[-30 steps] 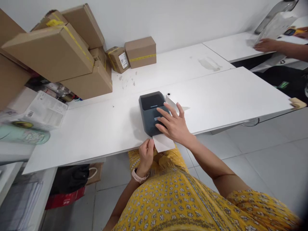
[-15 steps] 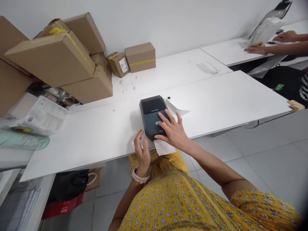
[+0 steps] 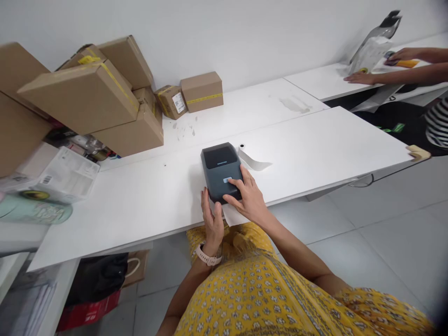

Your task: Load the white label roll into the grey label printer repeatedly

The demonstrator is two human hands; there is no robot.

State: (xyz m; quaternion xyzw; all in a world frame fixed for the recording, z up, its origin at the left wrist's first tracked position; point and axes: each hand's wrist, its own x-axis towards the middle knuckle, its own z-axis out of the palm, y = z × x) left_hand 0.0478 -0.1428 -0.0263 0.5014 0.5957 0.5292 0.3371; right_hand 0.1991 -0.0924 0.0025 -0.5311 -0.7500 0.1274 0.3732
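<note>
A dark blue-grey label printer sits near the front edge of the white table. My right hand grips its front right: the index finger is on the light button, other fingers lie along the right side, and the thumb is at the front. Against the front left corner is my left hand, open with fingers stretched up, a pale watch band on the wrist. A white paper strip hangs from the front, partly hidden by my right hand. Behind the printer's right side lies a small paper roll with a loose tail.
Cardboard boxes are stacked at the left, with two smaller boxes by the wall. A white carton and a mint-green bottle stand far left. At the right, a co-worker's hands handle an orange tool near a package.
My right index finger has bent onto the button, and the other fingers moved to the printer's side. My left hand has come against its left corner. The co-worker's hand now shows an orange tool.
</note>
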